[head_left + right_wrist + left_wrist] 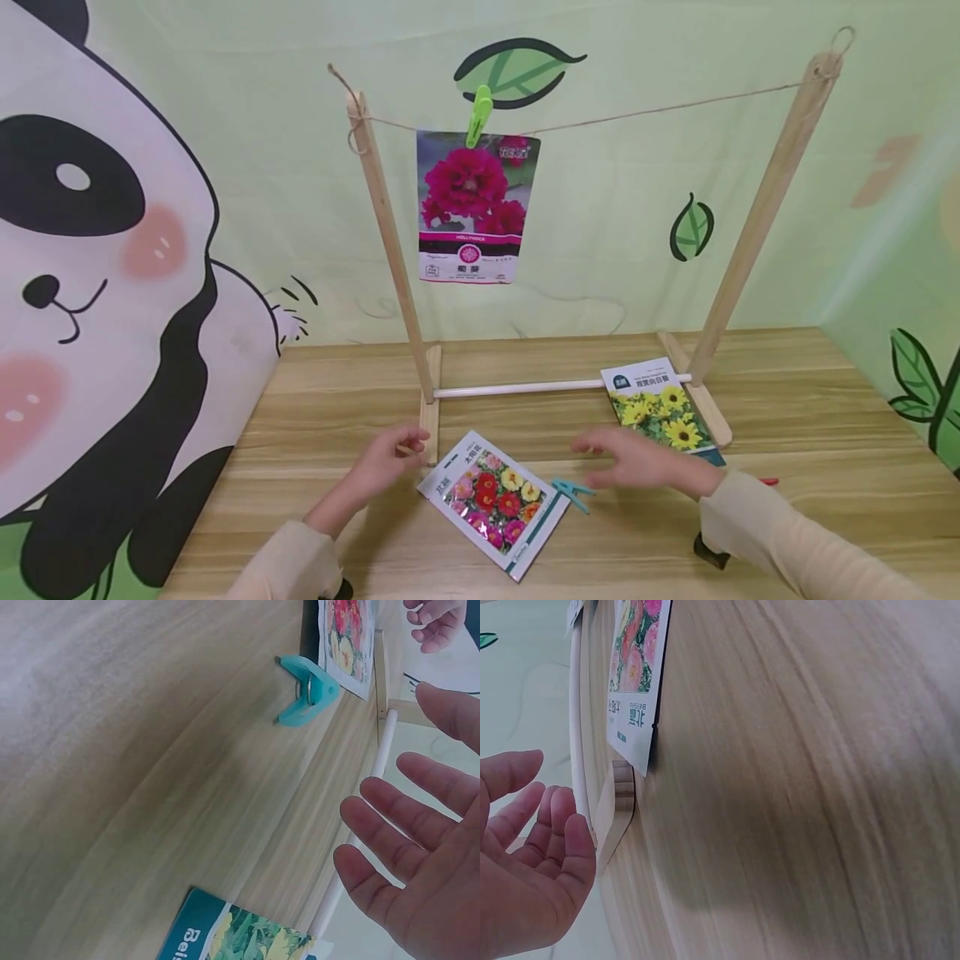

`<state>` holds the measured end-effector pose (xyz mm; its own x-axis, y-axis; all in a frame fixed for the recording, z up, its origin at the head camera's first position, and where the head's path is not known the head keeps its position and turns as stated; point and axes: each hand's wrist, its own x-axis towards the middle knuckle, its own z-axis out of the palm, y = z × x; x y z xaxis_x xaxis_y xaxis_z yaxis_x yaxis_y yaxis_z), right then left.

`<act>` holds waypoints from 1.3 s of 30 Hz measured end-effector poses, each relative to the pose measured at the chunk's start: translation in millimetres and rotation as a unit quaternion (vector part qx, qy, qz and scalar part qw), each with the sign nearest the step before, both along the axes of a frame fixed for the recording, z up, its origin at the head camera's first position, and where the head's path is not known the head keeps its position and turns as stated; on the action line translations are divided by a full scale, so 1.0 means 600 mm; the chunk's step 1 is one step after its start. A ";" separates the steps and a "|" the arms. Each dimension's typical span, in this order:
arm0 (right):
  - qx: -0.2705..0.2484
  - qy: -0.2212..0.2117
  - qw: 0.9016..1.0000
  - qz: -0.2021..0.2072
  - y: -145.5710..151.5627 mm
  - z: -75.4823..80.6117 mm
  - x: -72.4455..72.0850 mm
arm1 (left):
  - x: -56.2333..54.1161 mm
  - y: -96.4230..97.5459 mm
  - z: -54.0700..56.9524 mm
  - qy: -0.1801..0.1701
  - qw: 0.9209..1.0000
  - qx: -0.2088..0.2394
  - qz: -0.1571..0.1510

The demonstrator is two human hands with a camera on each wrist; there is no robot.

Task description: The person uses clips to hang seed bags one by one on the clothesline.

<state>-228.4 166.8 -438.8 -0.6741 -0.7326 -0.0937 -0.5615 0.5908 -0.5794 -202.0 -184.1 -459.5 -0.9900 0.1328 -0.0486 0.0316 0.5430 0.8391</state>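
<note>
A seed packet (498, 504) with red, pink and yellow flowers lies tilted on the table between the hands. My left hand (386, 462) hovers by its upper left corner, fingers loosely bent and holding nothing in the left wrist view. To the packet's right a teal clothespin (309, 691) lies at its edge. My right hand (626, 457) is above the table just past that clothespin, its fingers spread and relaxed. Nearby, a yellow-flower seed packet (663, 408) leans over the rack's right foot, partly behind the right hand. A hollyhock packet (472, 208) hangs from the twine under a green clothespin (479, 117).
Two wooden posts, left (390, 242) and right (765, 217), carry the twine (660, 111). A white rod (517, 388) joins them low down. Something red (770, 481) shows beside the right sleeve. Behind stands a backdrop with a panda (75, 250).
</note>
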 end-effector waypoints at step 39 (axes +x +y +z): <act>0.005 -0.057 0.998 0.004 0.002 -0.032 0.009 | 0.009 -0.005 -0.019 -0.021 0.997 -0.014 -0.069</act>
<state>-223.2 168.1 -458.1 -0.6521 -0.7372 -0.1767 -0.4976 0.5921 -0.6338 -196.4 -187.4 -470.6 -0.9591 0.2661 -0.0961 0.0726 0.5597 0.8255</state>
